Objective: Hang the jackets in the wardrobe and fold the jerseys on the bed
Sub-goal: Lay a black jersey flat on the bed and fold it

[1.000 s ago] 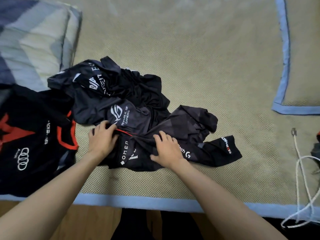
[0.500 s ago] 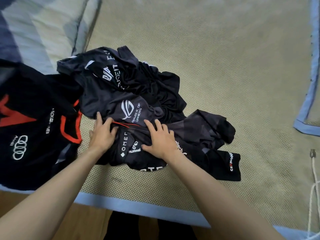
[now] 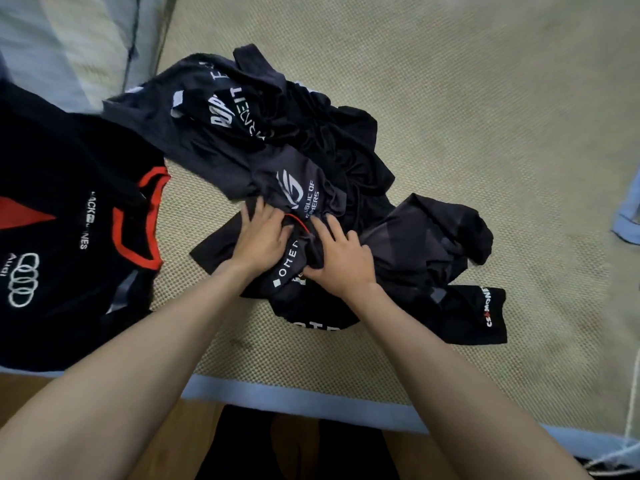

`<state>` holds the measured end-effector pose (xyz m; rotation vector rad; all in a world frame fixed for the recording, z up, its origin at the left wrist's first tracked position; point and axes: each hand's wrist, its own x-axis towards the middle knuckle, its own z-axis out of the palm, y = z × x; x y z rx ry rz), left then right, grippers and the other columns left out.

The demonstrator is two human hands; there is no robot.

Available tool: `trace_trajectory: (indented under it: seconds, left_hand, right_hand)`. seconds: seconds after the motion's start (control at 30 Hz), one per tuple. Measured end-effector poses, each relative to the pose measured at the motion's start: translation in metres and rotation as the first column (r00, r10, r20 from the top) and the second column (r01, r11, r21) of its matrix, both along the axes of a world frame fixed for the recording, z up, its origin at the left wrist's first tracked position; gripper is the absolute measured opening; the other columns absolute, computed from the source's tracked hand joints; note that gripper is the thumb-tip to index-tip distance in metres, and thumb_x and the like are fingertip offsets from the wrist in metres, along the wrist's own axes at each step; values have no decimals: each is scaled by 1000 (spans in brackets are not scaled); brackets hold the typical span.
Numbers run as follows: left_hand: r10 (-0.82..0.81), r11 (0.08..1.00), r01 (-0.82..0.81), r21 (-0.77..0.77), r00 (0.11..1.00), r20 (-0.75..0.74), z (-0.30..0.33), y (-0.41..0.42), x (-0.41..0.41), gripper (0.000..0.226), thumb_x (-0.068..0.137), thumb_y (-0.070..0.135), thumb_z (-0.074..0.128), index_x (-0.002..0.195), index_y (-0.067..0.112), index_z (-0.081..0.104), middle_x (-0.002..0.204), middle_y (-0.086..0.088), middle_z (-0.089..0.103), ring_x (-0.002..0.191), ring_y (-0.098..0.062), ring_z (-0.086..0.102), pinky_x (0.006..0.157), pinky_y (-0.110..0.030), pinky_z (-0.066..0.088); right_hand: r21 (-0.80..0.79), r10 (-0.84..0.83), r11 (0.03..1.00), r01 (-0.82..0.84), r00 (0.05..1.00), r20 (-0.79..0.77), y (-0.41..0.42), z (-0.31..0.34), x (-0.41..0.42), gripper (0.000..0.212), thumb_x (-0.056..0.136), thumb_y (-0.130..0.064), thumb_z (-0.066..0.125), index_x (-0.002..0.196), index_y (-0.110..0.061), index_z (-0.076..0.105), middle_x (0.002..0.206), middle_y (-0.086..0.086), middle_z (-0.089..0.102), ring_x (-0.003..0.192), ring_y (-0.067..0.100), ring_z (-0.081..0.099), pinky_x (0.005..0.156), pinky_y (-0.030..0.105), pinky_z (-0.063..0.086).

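Note:
A crumpled dark jersey (image 3: 426, 251) with white logos lies bunched in the middle of the beige bed mat (image 3: 467, 109). Both my hands are on its near part, by a red-trimmed collar. My left hand (image 3: 263, 237) has its fingertips tucked into the fabric beside a white emblem. My right hand (image 3: 343, 261) grips a bunched fold between thumb and fingers, next to white lettering. A second black jersey (image 3: 69, 237), with a red collar and a white ring logo, lies spread out at the left edge of the bed.
A pale striped pillow (image 3: 69, 39) sits at the back left. The mat's blue border (image 3: 311, 400) runs along the near bed edge, wooden floor below it. A white cord (image 3: 628, 434) hangs at the lower right. Another blue-edged mat (image 3: 627, 223) shows at the far right.
My hands have drawn closer together over the collar, the right one shifting left and bunching fabric. The view has swung right, so everything appears shifted.

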<state>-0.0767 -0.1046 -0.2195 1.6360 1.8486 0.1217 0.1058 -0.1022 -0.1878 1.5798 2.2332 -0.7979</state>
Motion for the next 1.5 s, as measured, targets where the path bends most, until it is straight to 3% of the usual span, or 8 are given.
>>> trace_trajectory:
  seconds: [0.2,0.4,0.57,0.93,1.27,1.33,1.4,1.5]
  left_hand:
    - [-220,965,237,-114,964,148,28,92,55,27,89,37,62,110,18,60,126,-5,54,130,-24,46,110,-45,36]
    - [-3,1000,4,-2,947,321,58,131,83,32,86,6,64,117,11,57,100,-6,64,92,-23,56,81,-26,38]
    - [33,992,-76,98,926,376,95,146,56,28,84,-1,72,110,8,68,87,4,62,87,-13,59,78,-10,42]
    - [94,946,-298,129,633,769,367,148,-59,25,81,2,67,90,25,69,87,-2,63,77,-15,62,68,-25,51]
    - [6,857,-301,419,818,575,529,84,-94,35,89,-4,60,81,29,69,95,-7,69,83,-24,62,81,-51,57]
    - [-11,834,-293,468,839,544,559,74,-95,34,88,-2,60,83,30,71,94,-5,71,83,-22,64,88,-53,57]
    - [-41,812,-283,510,845,534,593,66,-92,34,88,-1,61,84,31,71,91,-4,71,81,-21,63,90,-50,57]
    - [-124,800,-216,559,853,507,638,52,-74,26,91,-5,62,92,18,74,95,-12,75,83,-21,65,88,-46,59]
  right_hand:
    - [-115,-314,944,311,950,-8,35,16,36,105,70,-67,70,157,-28,26,166,-4,18,136,30,47,105,47,46]
    - [-308,-689,717,625,702,-180,77,35,65,31,96,-17,50,100,2,74,103,18,74,101,33,67,88,33,50]
    - [-158,-641,765,625,712,-287,85,91,68,28,75,-2,74,89,-25,68,74,-8,61,61,-2,50,54,10,37]
    - [-322,-650,684,655,345,-678,116,353,43,34,71,2,77,102,-12,74,93,7,68,78,18,63,63,28,51]
    - [-374,-413,822,429,-2,-911,73,550,1,34,80,12,70,103,-12,72,87,10,62,74,18,65,66,26,54]
    - [-230,-309,833,503,79,-948,68,584,-1,34,72,7,74,96,-17,75,95,13,65,81,22,65,73,32,54]
    - [170,-239,732,659,483,-842,58,621,2,31,74,-3,72,102,-18,73,105,13,68,91,25,68,75,33,50]
    - [712,-422,555,431,883,-205,28,656,-6,70,83,-31,76,140,-8,42,137,21,53,127,41,52,93,45,45]
